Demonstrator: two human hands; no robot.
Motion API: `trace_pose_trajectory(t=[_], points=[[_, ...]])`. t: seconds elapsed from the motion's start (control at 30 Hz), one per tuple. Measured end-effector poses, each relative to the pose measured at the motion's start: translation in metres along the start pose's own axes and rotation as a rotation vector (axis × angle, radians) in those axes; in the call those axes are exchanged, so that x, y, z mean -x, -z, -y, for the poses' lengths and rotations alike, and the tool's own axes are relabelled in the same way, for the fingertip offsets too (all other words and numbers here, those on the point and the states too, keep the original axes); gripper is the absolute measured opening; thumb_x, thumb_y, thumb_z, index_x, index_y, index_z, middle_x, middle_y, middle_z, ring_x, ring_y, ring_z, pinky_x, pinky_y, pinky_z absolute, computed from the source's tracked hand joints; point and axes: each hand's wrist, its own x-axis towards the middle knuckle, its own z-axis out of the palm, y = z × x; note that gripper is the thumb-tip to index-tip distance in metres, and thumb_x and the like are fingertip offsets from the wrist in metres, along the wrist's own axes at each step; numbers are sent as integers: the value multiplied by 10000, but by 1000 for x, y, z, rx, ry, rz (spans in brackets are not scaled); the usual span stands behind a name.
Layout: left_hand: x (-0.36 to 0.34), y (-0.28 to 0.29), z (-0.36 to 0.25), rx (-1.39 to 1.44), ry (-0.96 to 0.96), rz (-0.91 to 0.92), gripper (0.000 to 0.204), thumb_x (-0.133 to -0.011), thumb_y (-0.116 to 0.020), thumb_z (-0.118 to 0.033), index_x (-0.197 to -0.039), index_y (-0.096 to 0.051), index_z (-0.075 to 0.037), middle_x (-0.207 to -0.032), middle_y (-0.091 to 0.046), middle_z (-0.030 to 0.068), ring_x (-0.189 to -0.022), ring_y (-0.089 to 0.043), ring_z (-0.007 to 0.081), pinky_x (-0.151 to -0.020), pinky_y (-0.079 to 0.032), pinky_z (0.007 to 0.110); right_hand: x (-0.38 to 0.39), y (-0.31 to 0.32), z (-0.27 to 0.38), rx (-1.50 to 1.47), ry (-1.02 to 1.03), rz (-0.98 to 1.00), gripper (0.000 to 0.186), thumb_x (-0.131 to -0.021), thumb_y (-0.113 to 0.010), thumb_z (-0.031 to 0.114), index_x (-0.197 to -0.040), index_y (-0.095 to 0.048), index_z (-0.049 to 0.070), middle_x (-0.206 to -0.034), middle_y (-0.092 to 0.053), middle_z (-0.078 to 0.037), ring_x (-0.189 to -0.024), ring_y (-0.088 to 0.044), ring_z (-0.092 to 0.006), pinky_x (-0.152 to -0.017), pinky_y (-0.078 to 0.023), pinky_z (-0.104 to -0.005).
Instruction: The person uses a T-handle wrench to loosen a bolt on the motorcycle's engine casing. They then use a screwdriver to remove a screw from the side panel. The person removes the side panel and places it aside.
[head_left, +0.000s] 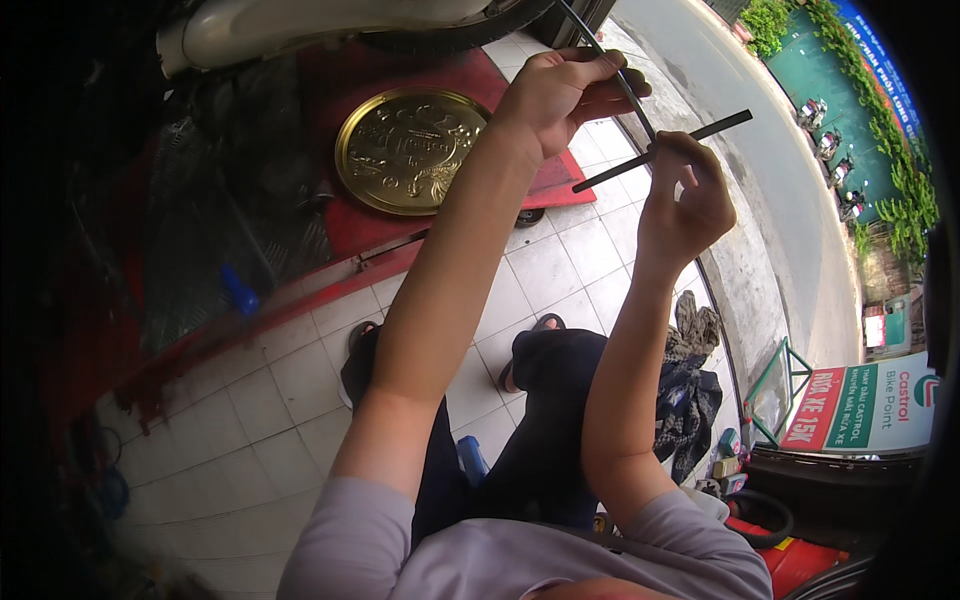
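A dark T-handle wrench [612, 175] is held up in front of me, its long thin shaft running up to the top edge of the picture. My left hand [560, 95] is closed loosely about the shaft, thumb on one side and fingers on the other. At the junction with the crossbar, my right hand [690, 190] grips the wrench with bent fingers, and the bar sticks out on both sides. The far tip of the shaft is out of sight. Above and left is part of a motorbike, with a pale body part [300, 30] and a black tyre [460, 38].
A round gold embossed tray [365, 195] lies on a red platform [340, 215] left of my forearms. A blue object [238, 290] sits near its edge. Dark cloth [690, 400] lies on the white tiles [570, 285] at right. Beyond are a road and a signboard [865, 410].
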Motion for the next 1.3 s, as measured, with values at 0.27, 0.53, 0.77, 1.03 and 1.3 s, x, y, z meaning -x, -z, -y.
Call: trace_pose_trajectory(t=[0.27,0.53,0.77,1.03,1.3], points=[[17,-1,10,-498,146,-18,212,-900,-689,-121,-993,-655,66,-898,-720,158,-793,-722,226,-813,-580,333,0,33,-38,-806,-559,-400,355,-875,-409,269,-930,-610,-17,-553,-428,-15,-520,-390,-126,-510,-317,-278],[41,99,-19,-1026,424,-314,172,-930,-653,-143,-976,-670,21,-887,-719,91,-770,-706,155,-698,-595,291,31,-8,-52,-407,-1014,394,234,-943,-516,163,-926,-681,-1,-566,-445,38,-526,-412,-54,-555,-392,-237],[72,189,-43,-1428,576,-499,150,-840,-716,-81,-847,-681,65,-743,-698,119,-597,-682,180,-515,-552,300,55,-34,-47,18,-787,807,313,-862,-619,242,-1004,-716,-20,-665,-660,-128,-614,-672,-169,-576,-526,-308],[91,189,-50,-1683,538,-574,247,-699,-790,-105,-870,-703,51,-832,-724,188,-786,-725,323,-796,-581,385,86,-73,-71,197,-556,779,300,-827,-669,214,-1055,-717,25,-854,-712,-181,-794,-701,-322,-758,-543,-396],[114,179,-47,-1949,277,-623,238,-732,-778,-245,-861,-745,-48,-874,-722,179,-877,-704,328,-800,-556,403,99,-101,-90,471,-545,929,316,-808,-709,265,-1098,-715,140,-937,-719,-145,-924,-685,-335,-805,-544,-442]])
